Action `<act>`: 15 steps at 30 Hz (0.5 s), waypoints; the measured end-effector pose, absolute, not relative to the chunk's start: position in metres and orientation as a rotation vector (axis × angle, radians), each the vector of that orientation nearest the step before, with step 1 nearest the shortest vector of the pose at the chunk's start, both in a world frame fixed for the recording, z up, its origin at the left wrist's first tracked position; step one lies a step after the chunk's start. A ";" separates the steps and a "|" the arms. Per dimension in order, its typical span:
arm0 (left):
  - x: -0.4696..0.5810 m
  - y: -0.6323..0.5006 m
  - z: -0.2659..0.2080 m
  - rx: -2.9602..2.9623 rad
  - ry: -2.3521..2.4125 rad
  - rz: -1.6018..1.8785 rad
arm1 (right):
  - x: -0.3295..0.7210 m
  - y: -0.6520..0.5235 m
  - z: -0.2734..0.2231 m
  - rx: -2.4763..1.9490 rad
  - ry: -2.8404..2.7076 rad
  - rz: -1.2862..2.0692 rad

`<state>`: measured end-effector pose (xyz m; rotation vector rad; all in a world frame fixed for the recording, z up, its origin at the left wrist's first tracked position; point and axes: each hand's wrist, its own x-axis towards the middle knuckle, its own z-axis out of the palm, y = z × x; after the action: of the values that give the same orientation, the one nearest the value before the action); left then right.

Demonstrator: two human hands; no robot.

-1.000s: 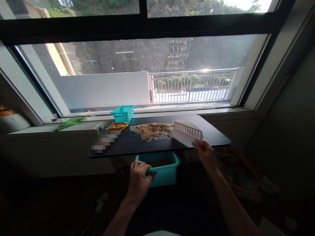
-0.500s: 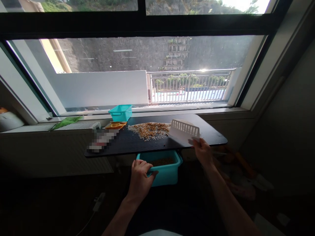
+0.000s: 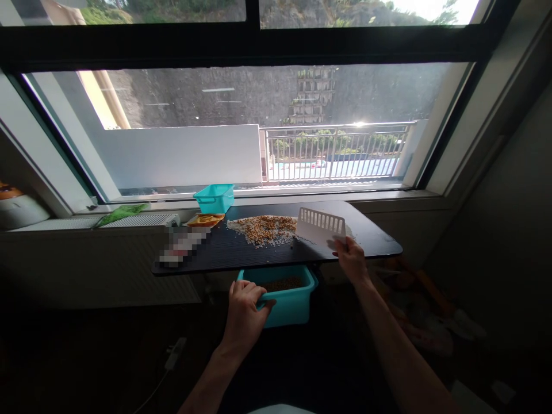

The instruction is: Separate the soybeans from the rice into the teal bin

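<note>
Grains (image 3: 264, 229) near a basket (image 3: 214, 199) run behind the scraper (image 3: 318, 229) in the right hand (image 3: 352, 262), left hand (image 3: 248, 302) gripping a tub (image 3: 290, 308).

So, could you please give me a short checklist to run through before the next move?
1. Left hand on the lower teal bin rim: ok.
2. Right hand gripping the white slotted scraper: ok.
3. Lower teal bin below the black table near edge: ok.
4. Grain pile gathered together: not ok, loose grains lie around its edge.
5. Depth of the bin's contents: cannot tell, in shadow.
</note>
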<state>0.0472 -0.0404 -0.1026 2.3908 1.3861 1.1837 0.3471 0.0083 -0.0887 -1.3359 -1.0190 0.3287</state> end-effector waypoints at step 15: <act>0.049 -0.042 -0.099 2.383 1.416 1.162 | 0.349 -0.011 -0.092 -1.283 -0.997 0.457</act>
<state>0.0486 -0.0416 -0.0985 2.3826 1.4159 1.1625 0.3485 -0.0109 -0.0920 -1.2826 -0.9972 0.4575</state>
